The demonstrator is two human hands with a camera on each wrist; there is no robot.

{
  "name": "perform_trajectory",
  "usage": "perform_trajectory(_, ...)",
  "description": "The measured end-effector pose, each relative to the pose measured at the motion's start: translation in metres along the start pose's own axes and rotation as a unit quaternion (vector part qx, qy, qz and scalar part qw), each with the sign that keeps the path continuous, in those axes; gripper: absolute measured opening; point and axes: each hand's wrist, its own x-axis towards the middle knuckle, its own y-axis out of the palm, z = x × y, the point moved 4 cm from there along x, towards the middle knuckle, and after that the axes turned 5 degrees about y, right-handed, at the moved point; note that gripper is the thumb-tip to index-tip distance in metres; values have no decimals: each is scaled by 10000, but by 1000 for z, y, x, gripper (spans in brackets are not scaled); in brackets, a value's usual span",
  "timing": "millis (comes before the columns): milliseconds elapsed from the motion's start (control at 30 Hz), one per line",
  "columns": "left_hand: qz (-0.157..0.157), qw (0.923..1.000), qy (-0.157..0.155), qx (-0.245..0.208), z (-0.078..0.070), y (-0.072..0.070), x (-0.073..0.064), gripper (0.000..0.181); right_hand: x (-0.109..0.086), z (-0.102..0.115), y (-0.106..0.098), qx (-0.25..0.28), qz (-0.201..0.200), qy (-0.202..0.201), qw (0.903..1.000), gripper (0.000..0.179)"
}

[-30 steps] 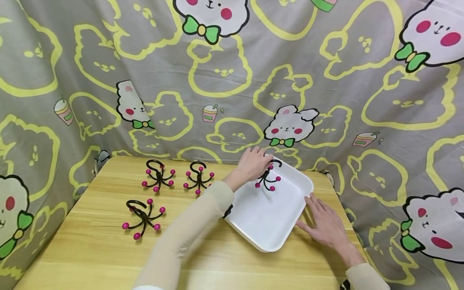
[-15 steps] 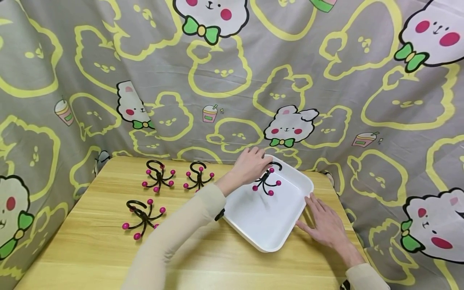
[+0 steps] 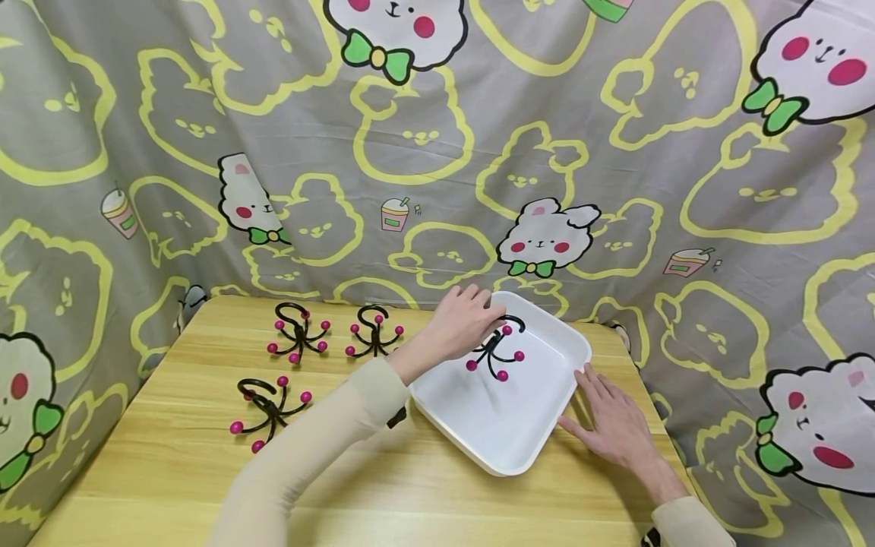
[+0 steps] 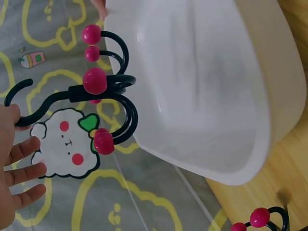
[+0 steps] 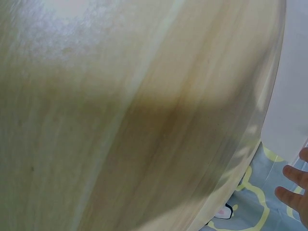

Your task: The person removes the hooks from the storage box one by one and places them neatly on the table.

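Note:
My left hand (image 3: 467, 323) pinches the curved top of a black multi-prong hanging hook (image 3: 492, 346) with pink ball tips. This hook hangs over the white tray (image 3: 519, 422), prongs pointing down. In the left wrist view, the hook (image 4: 77, 94) is held by its curved end while the other fingers of the left hand (image 4: 17, 178) stay spread. My right hand (image 3: 615, 418) rests its straightened fingers and thumb against the tray's right side. Only a few fingers of the right hand (image 5: 294, 187) show at the edge of the right wrist view.
On the left of the wooden table (image 3: 171, 463) lie similar hooks: a back-left one (image 3: 299, 334), one beside it (image 3: 374, 334) and a nearer one (image 3: 270, 410), slightly covered by the left sleeve. A patterned grey curtain (image 3: 437, 205) hangs behind the table.
My left hand has shifted a little left and nearer with the hook, which hangs slightly lower over the tray. The right hand and tray have stayed in place.

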Motion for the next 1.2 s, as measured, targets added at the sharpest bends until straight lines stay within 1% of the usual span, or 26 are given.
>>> perform_trajectory(200, -340, 9994, 21, -18, 3, -8, -12, 26, -1, 1, 0, 22, -13, 1, 10000, 100)
perform_trajectory(333, -476, 9989, 30, -45, 6, -12, -20, 25, -1, 1, 0, 40, -4, 10, 10000, 100)
perform_trajectory(467, -528, 9986, -16, -87, 10, -14, -30, 23, -1, 0, 0, 32, -11, -3, 10000, 100)
perform_trajectory(700, -445, 9984, -136, -312, 15, -17, -46, 20, -1, -1, 1, 19, -35, -33, 10000, 100)
perform_trajectory(800, -525, 9981, -117, -292, 18, -18, -53, 19, 0, -1, 1, 26, -41, -37, 10000, 100)
perform_trajectory(967, -782, 9968, -48, -175, 22, -21, -64, 19, 0, 0, 0, 26, -41, -44, 10000, 100)
perform_trajectory(1200, -826, 9965, -42, -155, 27, -25, -79, 17, 0, 0, 0, 66, -68, -38, 9999, 100)
